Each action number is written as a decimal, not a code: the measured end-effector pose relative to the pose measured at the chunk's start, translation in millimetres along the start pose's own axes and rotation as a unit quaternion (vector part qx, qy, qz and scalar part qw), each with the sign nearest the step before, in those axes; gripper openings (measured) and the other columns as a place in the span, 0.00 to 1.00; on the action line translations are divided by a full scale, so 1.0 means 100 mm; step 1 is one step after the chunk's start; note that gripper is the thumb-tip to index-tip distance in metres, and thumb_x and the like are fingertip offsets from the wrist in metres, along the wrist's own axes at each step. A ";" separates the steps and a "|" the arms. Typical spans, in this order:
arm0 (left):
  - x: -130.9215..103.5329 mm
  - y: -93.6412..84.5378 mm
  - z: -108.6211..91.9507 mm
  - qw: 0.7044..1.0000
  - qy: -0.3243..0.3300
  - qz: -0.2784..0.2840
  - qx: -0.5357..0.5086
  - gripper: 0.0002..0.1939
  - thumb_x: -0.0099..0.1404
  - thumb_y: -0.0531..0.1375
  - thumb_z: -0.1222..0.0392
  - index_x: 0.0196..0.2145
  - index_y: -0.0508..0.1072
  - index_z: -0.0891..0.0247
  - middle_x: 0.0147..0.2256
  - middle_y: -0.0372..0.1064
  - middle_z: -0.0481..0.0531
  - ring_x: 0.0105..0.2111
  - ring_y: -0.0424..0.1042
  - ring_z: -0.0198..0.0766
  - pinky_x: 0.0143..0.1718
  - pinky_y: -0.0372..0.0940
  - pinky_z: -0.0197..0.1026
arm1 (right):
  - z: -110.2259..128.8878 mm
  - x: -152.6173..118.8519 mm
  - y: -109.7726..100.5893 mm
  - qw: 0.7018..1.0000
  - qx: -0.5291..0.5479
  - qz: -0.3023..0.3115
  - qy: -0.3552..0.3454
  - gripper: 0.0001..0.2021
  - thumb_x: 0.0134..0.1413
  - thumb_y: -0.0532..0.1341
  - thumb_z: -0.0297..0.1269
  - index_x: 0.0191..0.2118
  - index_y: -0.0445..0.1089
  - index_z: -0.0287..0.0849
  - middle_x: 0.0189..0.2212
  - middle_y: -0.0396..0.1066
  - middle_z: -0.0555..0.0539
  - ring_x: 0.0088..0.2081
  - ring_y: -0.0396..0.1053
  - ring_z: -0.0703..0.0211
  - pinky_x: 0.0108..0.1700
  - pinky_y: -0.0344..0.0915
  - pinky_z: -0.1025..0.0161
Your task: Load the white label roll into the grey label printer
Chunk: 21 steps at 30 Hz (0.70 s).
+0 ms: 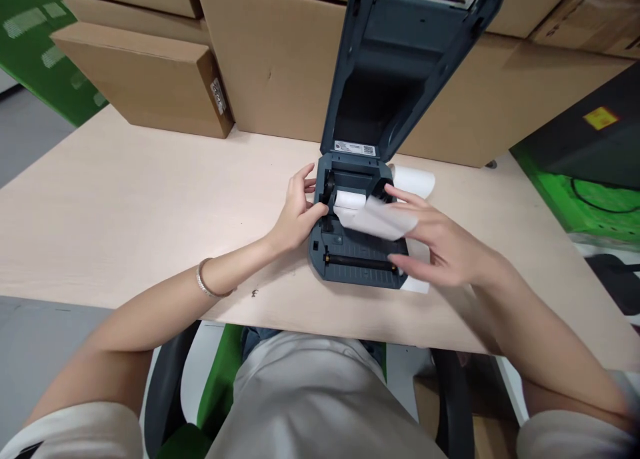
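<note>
A dark grey-blue label printer [360, 272] stands on the table with its lid [345, 79] swung up. Inside its bay lies a small white label roll [350, 199], and a loose paper strip [380, 220] runs from it to the right, blurred by motion. My left hand [297, 212] grips the printer's left side, thumb over the rim and fingers partly hidden outside. Over the printer's right side, my right hand [440, 239] has thumb and fingers spread wide apart, with the strip's end against its fingers. A black platen roller [360, 262] crosses the front of the bay.
Another white paper roll [414, 181] lies behind the printer's right side, and white paper shows under its right edge. Cardboard boxes [280, 59] line the back of the table [200, 192], with a flat box [145, 79] at left. A dark case [575, 132] stands at right.
</note>
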<state>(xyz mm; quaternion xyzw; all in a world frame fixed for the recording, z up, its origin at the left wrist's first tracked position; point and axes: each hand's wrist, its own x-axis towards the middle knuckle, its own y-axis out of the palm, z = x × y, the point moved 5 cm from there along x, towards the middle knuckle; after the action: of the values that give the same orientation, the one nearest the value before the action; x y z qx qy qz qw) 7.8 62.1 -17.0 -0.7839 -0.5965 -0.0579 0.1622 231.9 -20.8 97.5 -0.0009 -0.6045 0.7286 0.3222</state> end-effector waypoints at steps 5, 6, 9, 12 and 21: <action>0.01 -0.02 -0.05 1.000 -0.027 0.001 -0.003 0.45 0.61 0.64 0.54 0.72 0.51 0.51 0.69 0.58 0.62 0.68 0.63 0.56 0.61 0.71 0.59 | 0.25 -0.16 0.16 0.995 -0.084 -0.022 -0.044 0.16 0.69 0.65 0.33 0.59 0.78 0.45 0.56 0.83 0.43 0.59 0.81 0.48 0.77 0.62 0.35; 0.02 -0.02 -0.07 1.000 -0.031 0.002 -0.002 0.45 0.61 0.64 0.54 0.72 0.51 0.51 0.69 0.57 0.62 0.68 0.63 0.57 0.61 0.72 0.59 | 0.27 -0.18 0.19 0.994 -0.092 -0.019 -0.047 0.16 0.70 0.64 0.33 0.60 0.78 0.45 0.57 0.83 0.42 0.60 0.81 0.47 0.76 0.63 0.34; 0.03 -0.02 -0.11 0.999 -0.045 0.004 0.001 0.46 0.60 0.66 0.53 0.71 0.51 0.51 0.70 0.56 0.62 0.68 0.62 0.57 0.61 0.71 0.59 | 0.29 -0.22 0.22 0.994 -0.104 -0.011 -0.042 0.18 0.70 0.64 0.34 0.62 0.76 0.49 0.59 0.82 0.43 0.61 0.80 0.45 0.75 0.66 0.34; 0.03 -0.03 -0.12 0.998 -0.052 0.007 0.017 0.46 0.61 0.67 0.50 0.71 0.52 0.51 0.69 0.55 0.62 0.69 0.60 0.58 0.61 0.71 0.59 | 0.28 -0.23 0.22 0.994 -0.100 0.001 -0.033 0.21 0.68 0.64 0.33 0.64 0.74 0.53 0.59 0.81 0.45 0.62 0.79 0.45 0.75 0.66 0.35; -0.22 -0.08 -0.58 0.947 0.242 0.048 0.206 0.33 0.78 0.55 0.37 0.73 0.61 0.52 0.67 0.65 0.62 0.69 0.64 0.58 0.72 0.60 0.67 | 0.39 -0.18 0.17 0.997 -0.045 -0.048 -0.050 0.18 0.71 0.58 0.42 0.60 0.75 0.45 0.53 0.84 0.43 0.57 0.81 0.47 0.77 0.59 0.36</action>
<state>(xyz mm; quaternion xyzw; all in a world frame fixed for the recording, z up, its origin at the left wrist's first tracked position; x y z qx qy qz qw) 0.1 24.9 33.2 -0.7237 -0.4996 -0.1140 0.4622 223.5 -64.4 86.2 0.0501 -0.6510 0.6838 0.3259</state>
